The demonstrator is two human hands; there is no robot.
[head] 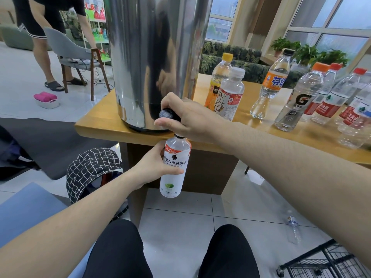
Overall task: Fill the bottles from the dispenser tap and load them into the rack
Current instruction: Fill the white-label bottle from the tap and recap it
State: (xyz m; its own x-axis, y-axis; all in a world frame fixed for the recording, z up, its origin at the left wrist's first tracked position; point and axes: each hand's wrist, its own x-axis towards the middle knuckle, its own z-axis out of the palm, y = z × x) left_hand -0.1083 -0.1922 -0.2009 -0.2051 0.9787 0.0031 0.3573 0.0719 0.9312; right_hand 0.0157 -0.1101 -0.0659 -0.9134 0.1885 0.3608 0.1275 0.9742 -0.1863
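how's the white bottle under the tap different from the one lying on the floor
The white-labelled plastic bottle is upright, gripped by the left hand under the dispenser tap; the clear plastic bottle lies on its side on the floor tiles, untouched. The held bottle's white sleeve covers most of its body; the floor bottle has only a narrow label band. Both are plastic.

Lounge-like room: sofa (230, 57), potted plants (307, 53), windows (341, 21).

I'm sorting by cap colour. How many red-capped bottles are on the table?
2. One red-capped bottle stands just behind the Gatorade bottle; the other red-capped bottle stands right of it, near the frame edge. Bottles crowded at that edge show no caps, so more may be hidden.
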